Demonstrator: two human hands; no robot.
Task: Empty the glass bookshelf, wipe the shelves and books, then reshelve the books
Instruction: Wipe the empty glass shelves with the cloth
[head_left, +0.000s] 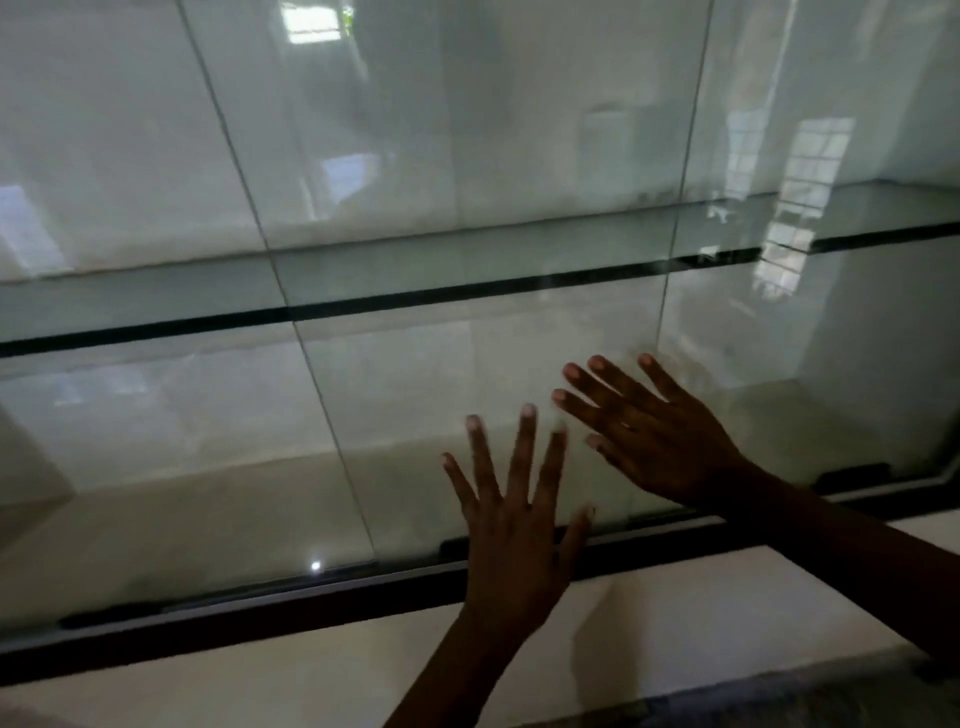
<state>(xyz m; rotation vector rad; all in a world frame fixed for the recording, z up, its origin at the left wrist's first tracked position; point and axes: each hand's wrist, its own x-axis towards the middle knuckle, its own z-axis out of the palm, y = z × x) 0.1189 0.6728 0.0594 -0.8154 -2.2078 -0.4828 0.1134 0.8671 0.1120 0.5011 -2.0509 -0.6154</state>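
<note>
No writing, label, brand, number or sign can be read here. The glass bookshelf (467, 291) carries only blurred reflections, and a few small dark marks at the back of its upper shelf are too faint to make out.

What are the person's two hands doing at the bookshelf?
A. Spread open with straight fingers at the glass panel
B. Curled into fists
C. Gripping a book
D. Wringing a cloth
A: the left hand and the right hand both have their fingers spread and straight in front of the glass panel and hold nothing. No book or cloth is in view.
</note>
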